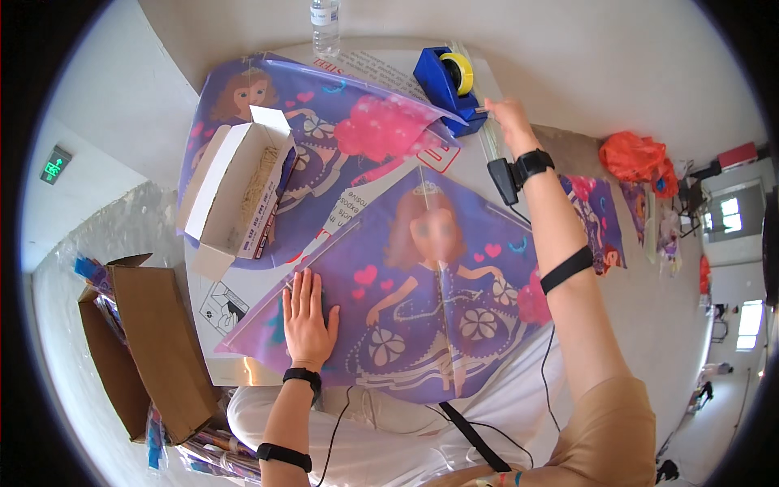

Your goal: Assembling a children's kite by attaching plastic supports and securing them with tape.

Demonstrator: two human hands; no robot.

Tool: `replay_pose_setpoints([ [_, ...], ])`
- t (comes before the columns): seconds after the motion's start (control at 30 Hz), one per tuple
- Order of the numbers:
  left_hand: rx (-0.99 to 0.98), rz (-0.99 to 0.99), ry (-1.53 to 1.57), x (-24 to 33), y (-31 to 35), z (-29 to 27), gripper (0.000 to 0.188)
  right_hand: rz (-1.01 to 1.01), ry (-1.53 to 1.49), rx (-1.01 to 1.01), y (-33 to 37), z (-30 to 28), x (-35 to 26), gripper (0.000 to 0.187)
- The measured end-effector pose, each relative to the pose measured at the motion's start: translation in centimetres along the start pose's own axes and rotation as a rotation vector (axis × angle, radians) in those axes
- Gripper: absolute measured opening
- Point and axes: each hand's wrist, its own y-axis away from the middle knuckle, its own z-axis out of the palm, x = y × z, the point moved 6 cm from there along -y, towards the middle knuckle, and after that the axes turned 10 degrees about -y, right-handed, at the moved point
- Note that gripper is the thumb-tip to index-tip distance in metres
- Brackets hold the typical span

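My left hand (307, 321) lies flat, fingers stretched, on the left part of a purple kite sheet (381, 308) printed with a doll-like princess in a wide dress. A thin rod runs down the middle of this sheet. At the far right, my right hand (509, 123) is closed in a pinch at the front end of a blue tape dispenser (442, 77), which holds a yellow roll of tape (461, 73). What the fingertips pinch is too small to make out. A second printed kite sheet (316, 122) lies behind the first.
An open white box (235, 187) with small tan pieces stands on the second sheet. Thin pale sticks (489, 142) lie beside the dispenser. A water bottle (325, 28) stands at the back. Left of the table sits an open cardboard box (154, 341); a red plastic bag (633, 158) lies at right.
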Motion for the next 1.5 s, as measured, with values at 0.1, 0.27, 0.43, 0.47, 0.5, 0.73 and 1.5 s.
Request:
replay_pose_setpoints([
  [0.1,-0.004,-0.002,-0.015,0.0,0.1,0.0,0.06,0.011,-0.101,-0.055,1.4,-0.1,1.9,0.022],
  [0.27,0.003,-0.008,-0.027,-0.7,0.5,-0.3,0.061,0.178,-0.561,-0.14,2.4,2.2,5.2,0.017],
  [0.43,-0.009,0.004,-0.017,0.4,-0.1,0.8,0.062,0.24,-0.708,-0.039,4.3,3.7,10.1,0.017],
  [0.47,-0.013,0.012,-0.016,0.2,-0.2,0.6,0.063,0.143,-0.647,0.045,6.3,4.5,9.4,0.018],
  [0.5,-0.028,-0.013,-0.031,0.0,-0.4,0.5,0.063,0.005,-0.618,0.041,8.3,5.3,7.4,0.02],
  [0.73,0.081,-0.035,0.093,-1.2,0.8,-0.2,0.063,0.014,-0.472,-0.55,30.6,18.9,0.3,0.012],
  [1.5,0.128,-0.032,0.118,-1.4,1.1,0.1,0.061,0.286,-0.324,-0.241,33.6,24.4,5.1,0.036],
])
